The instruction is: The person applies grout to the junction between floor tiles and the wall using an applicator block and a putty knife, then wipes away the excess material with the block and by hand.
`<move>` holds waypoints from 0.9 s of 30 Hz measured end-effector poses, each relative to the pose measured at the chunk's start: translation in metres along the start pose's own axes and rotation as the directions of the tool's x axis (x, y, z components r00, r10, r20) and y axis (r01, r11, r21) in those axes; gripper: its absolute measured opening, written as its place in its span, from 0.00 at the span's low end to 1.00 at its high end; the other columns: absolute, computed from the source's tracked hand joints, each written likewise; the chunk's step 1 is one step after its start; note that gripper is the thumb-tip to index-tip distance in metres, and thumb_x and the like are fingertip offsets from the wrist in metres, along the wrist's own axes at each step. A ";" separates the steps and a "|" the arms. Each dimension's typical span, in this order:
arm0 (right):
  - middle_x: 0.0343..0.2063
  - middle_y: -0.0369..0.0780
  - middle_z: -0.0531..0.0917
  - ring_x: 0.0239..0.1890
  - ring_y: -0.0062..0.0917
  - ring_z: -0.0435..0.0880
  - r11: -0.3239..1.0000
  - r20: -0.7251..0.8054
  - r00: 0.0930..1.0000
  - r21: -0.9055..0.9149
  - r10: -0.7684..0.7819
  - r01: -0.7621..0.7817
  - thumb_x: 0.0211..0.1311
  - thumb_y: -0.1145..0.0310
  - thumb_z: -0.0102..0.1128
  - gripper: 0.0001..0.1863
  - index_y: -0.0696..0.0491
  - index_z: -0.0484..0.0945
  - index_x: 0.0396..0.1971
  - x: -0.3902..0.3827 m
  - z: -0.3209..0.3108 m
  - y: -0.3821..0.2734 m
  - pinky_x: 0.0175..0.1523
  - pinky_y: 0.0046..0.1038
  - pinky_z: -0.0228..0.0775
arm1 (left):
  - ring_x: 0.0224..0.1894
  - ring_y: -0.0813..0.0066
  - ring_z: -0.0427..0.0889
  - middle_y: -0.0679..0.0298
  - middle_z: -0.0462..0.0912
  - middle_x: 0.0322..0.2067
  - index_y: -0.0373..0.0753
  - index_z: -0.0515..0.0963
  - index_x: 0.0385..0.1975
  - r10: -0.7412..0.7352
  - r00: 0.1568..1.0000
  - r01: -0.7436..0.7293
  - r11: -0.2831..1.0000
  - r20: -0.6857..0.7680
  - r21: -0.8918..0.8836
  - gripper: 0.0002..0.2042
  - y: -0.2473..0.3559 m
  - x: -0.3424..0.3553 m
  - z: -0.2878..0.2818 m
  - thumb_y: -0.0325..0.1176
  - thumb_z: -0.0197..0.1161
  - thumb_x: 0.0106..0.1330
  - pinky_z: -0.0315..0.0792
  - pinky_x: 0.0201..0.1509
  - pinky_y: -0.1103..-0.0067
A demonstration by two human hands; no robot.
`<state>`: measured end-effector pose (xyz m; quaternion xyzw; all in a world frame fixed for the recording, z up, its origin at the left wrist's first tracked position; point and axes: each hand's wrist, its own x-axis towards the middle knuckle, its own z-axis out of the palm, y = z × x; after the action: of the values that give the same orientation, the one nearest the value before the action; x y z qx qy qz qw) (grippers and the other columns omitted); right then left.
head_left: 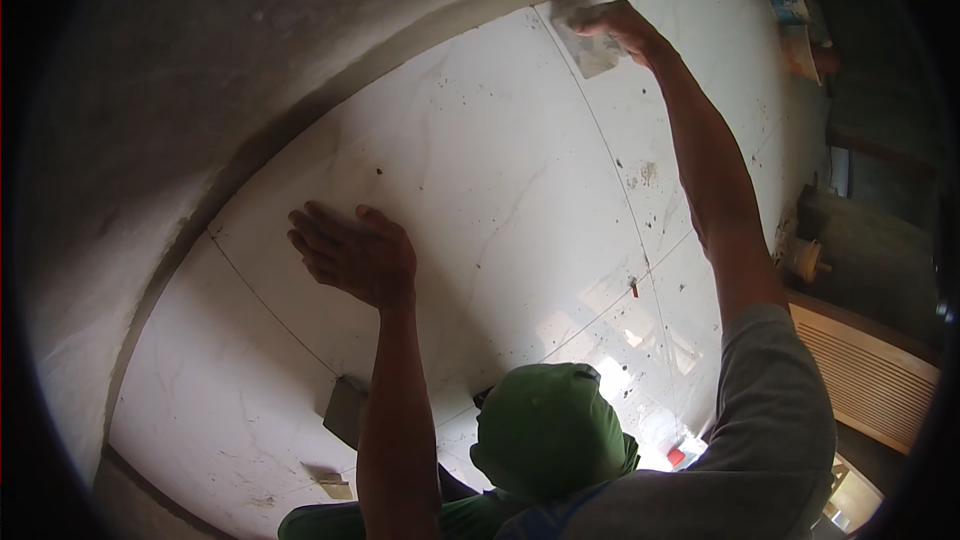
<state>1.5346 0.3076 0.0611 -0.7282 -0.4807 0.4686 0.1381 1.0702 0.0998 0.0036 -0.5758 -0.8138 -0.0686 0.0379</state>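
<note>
The left hand [352, 255] lies flat on a large white marble-look tile [480, 190], fingers spread and pointing left; the right hand [622, 28] is stretched far up, fingers closed on a flat grey trowel [588, 43] pressed where the tile meets the rough grey wall [200, 70]; thin dark joints run between this tile and its neighbours, and a small red spacer [634, 287] sits in a joint below the right forearm.

A green cloth [548, 428], bunched into a round lump, sits low in the view between the two forearms and hides part of the tiles behind it; a grey sleeve [775, 410] covers the right upper arm; a dark flat piece [346, 410] lies on the tile just left of the left forearm, and a small tan wedge [333, 487] lies below it; specks of dirt dot the tiles.

At the top right stand a blue-and-white container [788, 2] and an orange-brown one [803, 50] beside it; their contents cannot be made out; a pale slatted wooden panel [865, 375] lies at the right edge, with a small round cream object [806, 260] above it.
</note>
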 end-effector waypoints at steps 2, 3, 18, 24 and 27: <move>0.51 0.42 0.91 0.59 0.31 0.84 0.999 -0.038 0.999 0.037 0.033 -0.031 0.57 0.61 0.78 0.29 0.58 0.88 0.57 -0.017 0.003 -0.002 0.69 0.38 0.68 | 0.82 0.43 0.59 0.45 0.60 0.80 0.32 0.63 0.78 -0.005 1.000 0.005 1.000 -0.002 0.004 0.35 0.000 0.002 -0.003 0.53 0.45 0.80 0.60 0.78 0.49; 0.49 0.42 0.91 0.56 0.30 0.85 0.999 -0.026 0.999 0.029 0.041 -0.040 0.56 0.61 0.78 0.29 0.59 0.88 0.57 -0.021 0.011 -0.003 0.66 0.38 0.70 | 0.82 0.43 0.59 0.45 0.60 0.80 0.32 0.63 0.78 -0.009 1.000 0.009 1.000 -0.005 0.004 0.36 -0.001 0.003 -0.004 0.53 0.45 0.80 0.60 0.78 0.49; 0.47 0.42 0.91 0.50 0.30 0.86 0.997 -0.073 0.996 -0.052 0.054 -0.058 0.55 0.61 0.81 0.30 0.58 0.87 0.57 -0.069 0.018 0.036 0.59 0.38 0.75 | 0.82 0.44 0.59 0.45 0.60 0.80 0.32 0.62 0.78 0.006 1.000 -0.006 0.998 0.012 0.060 0.36 -0.001 -0.002 0.001 0.53 0.48 0.79 0.61 0.78 0.49; 0.40 0.42 0.92 0.40 0.31 0.89 0.984 -0.170 0.976 -0.097 0.132 -0.150 0.62 0.65 0.70 0.16 0.56 0.89 0.47 -0.111 0.042 0.003 0.52 0.35 0.81 | 0.82 0.44 0.59 0.45 0.60 0.80 0.33 0.62 0.78 0.015 1.000 -0.015 0.999 -0.024 0.032 0.36 -0.001 -0.002 0.001 0.52 0.49 0.79 0.62 0.78 0.49; 0.35 0.47 0.89 0.40 0.44 0.90 0.598 -0.099 0.929 -0.788 -0.357 0.146 0.61 0.72 0.58 0.14 0.53 0.88 0.43 -0.148 0.136 -0.028 0.45 0.43 0.84 | 0.82 0.44 0.60 0.45 0.60 0.80 0.32 0.62 0.78 0.007 0.999 -0.004 0.997 -0.037 0.075 0.36 -0.015 0.001 0.000 0.53 0.48 0.79 0.62 0.78 0.49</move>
<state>1.3932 0.1647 0.0892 -0.6933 -0.7109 0.1007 -0.0612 1.0558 0.0958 0.0025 -0.5750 -0.8133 -0.0485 0.0748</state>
